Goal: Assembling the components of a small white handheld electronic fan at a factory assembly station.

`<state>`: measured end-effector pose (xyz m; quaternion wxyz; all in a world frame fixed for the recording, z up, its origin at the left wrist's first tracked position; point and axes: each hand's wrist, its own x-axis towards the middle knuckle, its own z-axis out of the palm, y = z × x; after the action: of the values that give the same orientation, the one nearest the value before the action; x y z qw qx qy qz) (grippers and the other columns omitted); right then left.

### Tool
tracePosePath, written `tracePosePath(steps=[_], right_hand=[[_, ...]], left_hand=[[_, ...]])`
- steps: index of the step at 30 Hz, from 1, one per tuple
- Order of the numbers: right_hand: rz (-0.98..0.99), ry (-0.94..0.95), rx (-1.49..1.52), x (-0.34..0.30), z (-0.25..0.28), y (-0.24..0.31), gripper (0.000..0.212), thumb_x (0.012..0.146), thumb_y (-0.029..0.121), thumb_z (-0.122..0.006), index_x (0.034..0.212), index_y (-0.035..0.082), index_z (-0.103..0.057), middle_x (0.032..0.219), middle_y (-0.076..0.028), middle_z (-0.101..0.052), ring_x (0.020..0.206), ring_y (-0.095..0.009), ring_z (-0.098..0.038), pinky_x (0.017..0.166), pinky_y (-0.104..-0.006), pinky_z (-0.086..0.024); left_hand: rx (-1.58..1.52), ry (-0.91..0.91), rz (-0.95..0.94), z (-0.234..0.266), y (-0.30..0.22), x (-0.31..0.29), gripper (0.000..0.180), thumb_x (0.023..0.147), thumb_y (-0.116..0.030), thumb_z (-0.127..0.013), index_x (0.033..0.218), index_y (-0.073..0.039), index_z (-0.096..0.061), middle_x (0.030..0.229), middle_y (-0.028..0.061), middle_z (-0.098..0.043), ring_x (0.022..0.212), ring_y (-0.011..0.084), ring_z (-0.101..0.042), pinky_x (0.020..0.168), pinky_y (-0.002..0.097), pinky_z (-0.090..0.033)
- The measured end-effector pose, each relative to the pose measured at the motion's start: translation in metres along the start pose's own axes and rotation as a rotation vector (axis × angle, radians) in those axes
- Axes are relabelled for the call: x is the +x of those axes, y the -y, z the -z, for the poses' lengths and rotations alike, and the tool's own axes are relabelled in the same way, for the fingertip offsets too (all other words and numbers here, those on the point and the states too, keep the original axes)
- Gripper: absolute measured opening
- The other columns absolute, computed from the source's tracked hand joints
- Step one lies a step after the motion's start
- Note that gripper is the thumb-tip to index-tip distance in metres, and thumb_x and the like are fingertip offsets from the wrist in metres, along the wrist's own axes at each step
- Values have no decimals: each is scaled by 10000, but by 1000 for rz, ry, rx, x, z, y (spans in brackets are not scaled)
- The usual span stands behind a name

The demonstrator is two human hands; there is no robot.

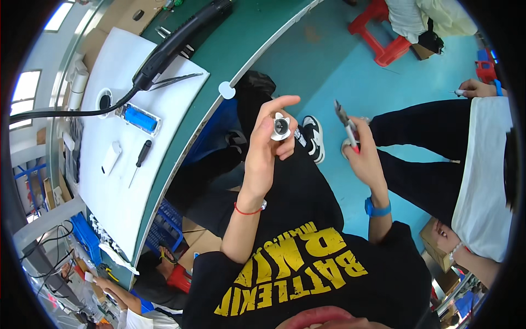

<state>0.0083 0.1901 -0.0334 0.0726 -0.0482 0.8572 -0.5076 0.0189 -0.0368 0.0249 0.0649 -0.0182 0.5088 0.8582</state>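
Observation:
In front of my body, my left hand is raised and closed around a small white fitting. The fitting has a scalloped rim and a round, dark, metallic centre facing up; my thumb and curled fingers grip it while the index finger stretches out above. To the right, my right hand holds a pair of pliers with red and white handles. The dark jaws point up and away from the hand, apart from the fitting. Whether the jaws are parted is too small to tell.
On the left, a green-topped bench bears a white sheet. There lie a black corded appliance, a blue cell in a white casing, a screwdriver and a white part. Another person stands close at right; a red stool is beyond.

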Motion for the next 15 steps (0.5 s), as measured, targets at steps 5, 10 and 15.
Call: tracePosePath(steps=[5,10,15], right_hand=[[351,73,-355,-1,6,89,606,607,-73,-581,1192,85,-556,949,-91,-501,899,-282,-494,798,-368,-375],[379,97,-425,2,9,100,608,593,-81,-592,1180,76,-568,953,-79,-509,907,-275,-483,789,-363,-361],[441,126,-457,3,7,99,594,606,-76,-612,1183,58,-567,971,-74,-521,917,-268,-487,796,-363,-365]], left_hand=[[174,-64,-39,-4,-6,-5,520,1001,-427,-320,1303,-27,-459,827,-2,-436,601,49,-315,547,210,-268],[329,-93,-114,-1,-8,-4,539,991,-434,-313,1280,-14,-490,804,2,-444,583,52,-320,525,222,-250],[354,-109,-120,-2,-10,-6,531,990,-418,-288,1278,-22,-495,819,1,-448,598,49,-301,537,218,-229]])
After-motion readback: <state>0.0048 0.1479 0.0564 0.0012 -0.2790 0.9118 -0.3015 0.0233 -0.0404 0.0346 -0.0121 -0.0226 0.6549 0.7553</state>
